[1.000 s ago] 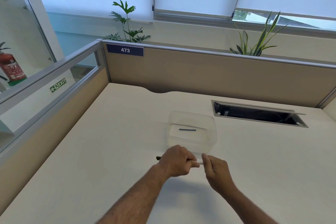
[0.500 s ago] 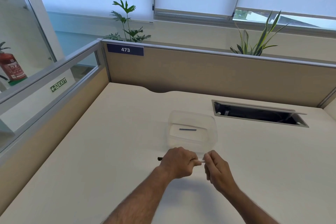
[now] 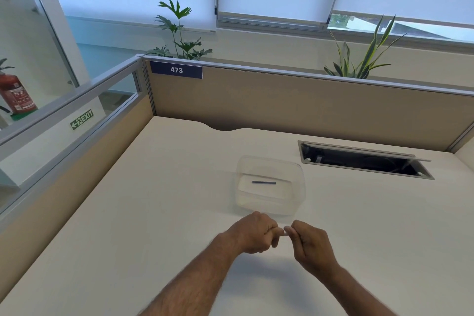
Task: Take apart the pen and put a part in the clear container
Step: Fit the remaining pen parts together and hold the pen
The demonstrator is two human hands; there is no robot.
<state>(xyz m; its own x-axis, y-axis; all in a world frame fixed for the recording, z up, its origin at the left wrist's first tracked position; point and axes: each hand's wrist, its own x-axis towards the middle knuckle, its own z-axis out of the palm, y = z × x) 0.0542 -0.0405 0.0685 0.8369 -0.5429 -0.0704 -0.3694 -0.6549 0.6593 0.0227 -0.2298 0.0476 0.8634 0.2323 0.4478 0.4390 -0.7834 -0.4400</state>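
Note:
My left hand (image 3: 252,235) is closed in a fist around the pen, which is almost fully hidden inside it. Only a short white stub of the pen (image 3: 283,233) shows between my two hands. My right hand (image 3: 309,244) pinches that white end with thumb and fingers. Both hands hover just above the desk, right in front of the clear container (image 3: 297,202). A thin dark blue pen part (image 3: 264,182) lies flat inside the container.
A beige desk (image 3: 154,213) is walled by partition panels at the back and left. An open cable hatch (image 3: 364,161) is cut into the desk to the right of the container. Plants stand behind the back panel.
The dark pen tip that stuck out left of my left fist is no longer visible. Both hands have stayed close together in front of the container.

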